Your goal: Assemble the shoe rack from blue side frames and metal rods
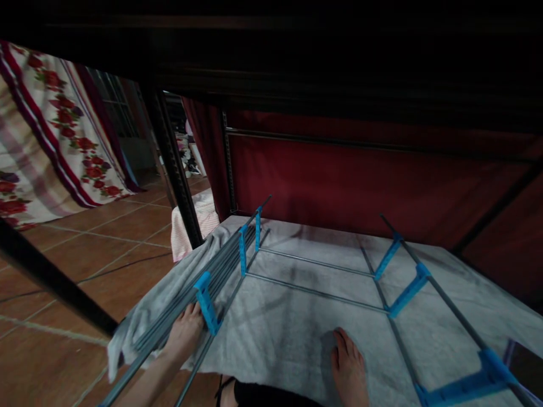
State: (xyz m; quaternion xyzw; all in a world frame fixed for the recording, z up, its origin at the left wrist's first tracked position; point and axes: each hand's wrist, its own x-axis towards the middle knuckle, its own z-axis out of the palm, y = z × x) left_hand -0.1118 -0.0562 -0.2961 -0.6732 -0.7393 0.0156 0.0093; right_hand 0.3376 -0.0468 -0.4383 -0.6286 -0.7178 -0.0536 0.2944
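My left hand [186, 328] is at the left, its fingers curled onto a bundle of thin grey rods [224, 265], right beside a blue plastic connector [206, 302]. Part of its grip is hidden among the rods. Lower right of centre, my right hand [350, 362] rests on grey cloth [288, 333] with nothing in it, fingers together and loosely bent. Between and around the hands lies a partly joined frame of grey tubes, with cross tubes [318, 292] linking two sides. More blue connectors [409, 291] hold the right-hand tubes.
A dark metal overhead structure [297, 73] runs low across the top, with a dark post [173, 164] at left. Red cloth [339, 181] hangs behind. Tiled floor [76, 254] and a flowered curtain [72, 124] are at left. A dark object [526, 367] sits at the right edge.
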